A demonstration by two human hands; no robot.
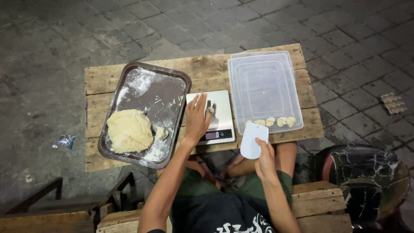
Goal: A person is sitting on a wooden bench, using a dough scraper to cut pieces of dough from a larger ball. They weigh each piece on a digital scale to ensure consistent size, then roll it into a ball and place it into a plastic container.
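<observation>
Nearest to us, our right hand (264,160) is closed around a white plastic dough scraper (253,140), gripping its lower edge so the blade stands up over the near edge of the wooden table (202,71). Our knees show just below that edge.

A little farther and to the left, our left hand (196,121) lies flat and spread wide, fingers apart, holding nothing. Its palm rests over the left side of a digital kitchen scale (217,115), and the fingertips reach the pan. A small piece of dough (211,110) sits on the scale just beside our fingers; we cannot tell whether they touch it.

Left of the scale stands a dark metal baking tray (172,82), dusted with flour. A large mound of dough (129,130) lies in its near left part, with a small dough scrap (161,133) just to the right of it, near our left wrist.

Right of the scale is a clear plastic container (263,86), rectangular and shallow. Several small dough portions (276,121) line up along its near wall, just beyond the scraper.

The table is made of rough planks and stands on grey paving stones (64,51). On the ground to the far left lies a small blue wrapper (65,141), and well to the right a piece of egg carton (391,102).
</observation>
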